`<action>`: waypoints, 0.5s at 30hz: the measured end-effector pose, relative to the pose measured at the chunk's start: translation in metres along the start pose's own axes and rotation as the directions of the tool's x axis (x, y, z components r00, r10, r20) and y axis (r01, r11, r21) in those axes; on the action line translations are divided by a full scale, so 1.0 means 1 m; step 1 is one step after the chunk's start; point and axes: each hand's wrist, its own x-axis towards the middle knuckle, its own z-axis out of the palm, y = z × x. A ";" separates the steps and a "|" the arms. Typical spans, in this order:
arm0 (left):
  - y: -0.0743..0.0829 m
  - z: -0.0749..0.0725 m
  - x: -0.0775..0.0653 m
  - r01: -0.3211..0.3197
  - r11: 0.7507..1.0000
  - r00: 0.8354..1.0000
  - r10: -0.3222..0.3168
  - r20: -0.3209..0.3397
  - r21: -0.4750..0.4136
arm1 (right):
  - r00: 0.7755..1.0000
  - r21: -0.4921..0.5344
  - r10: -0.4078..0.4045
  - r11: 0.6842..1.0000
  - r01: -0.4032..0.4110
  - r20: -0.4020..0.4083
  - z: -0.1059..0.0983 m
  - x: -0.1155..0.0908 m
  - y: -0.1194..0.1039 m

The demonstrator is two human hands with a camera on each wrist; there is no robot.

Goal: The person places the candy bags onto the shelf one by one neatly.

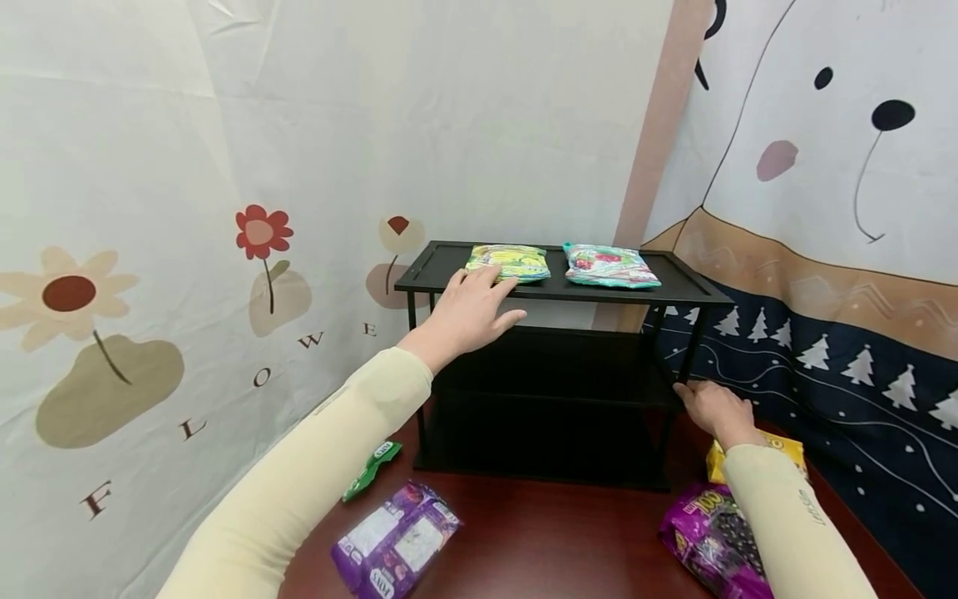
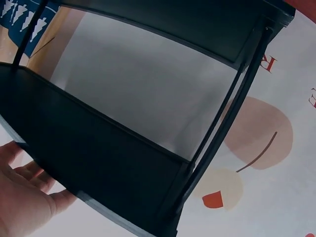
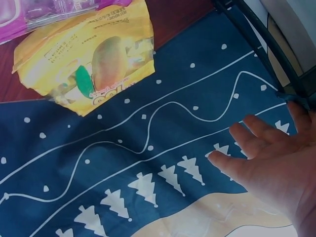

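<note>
My left hand reaches over the front edge of the black three-tier rack, its fingertips at the yellow snack bag on the top shelf and its thumb spread to the side. In the left wrist view the left hand is partly hidden by the shelf. Beside the yellow bag lies a teal-edged bag with red fruit printed on it. My right hand touches the rack's right side by the middle shelf. The right wrist view shows its fingers loosely extended, nearest one at the black frame.
On the dark red table lie a purple bag and a green packet at left. A magenta bag and a yellow mango bag lie at right, partly behind my right forearm. Printed cloth hangs behind the rack.
</note>
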 end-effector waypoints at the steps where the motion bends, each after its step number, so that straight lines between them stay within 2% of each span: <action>1: 0.000 -0.001 -0.002 -0.003 1.000 1.000 0.003 -0.004 -0.001 | 1.000 -0.006 -0.009 1.000 0.009 -0.006 0.000 0.000 0.001; 9: 0.000 -0.008 -0.023 -0.030 0.999 0.999 0.029 -0.036 -0.027 | 0.996 -0.053 -0.079 0.996 0.076 -0.052 -0.004 -0.001 0.002; 15: -0.016 -0.012 -0.044 -0.031 0.999 0.996 0.028 -0.084 -0.042 | 0.998 0.019 -0.047 0.999 0.047 -0.030 -0.004 0.002 -0.002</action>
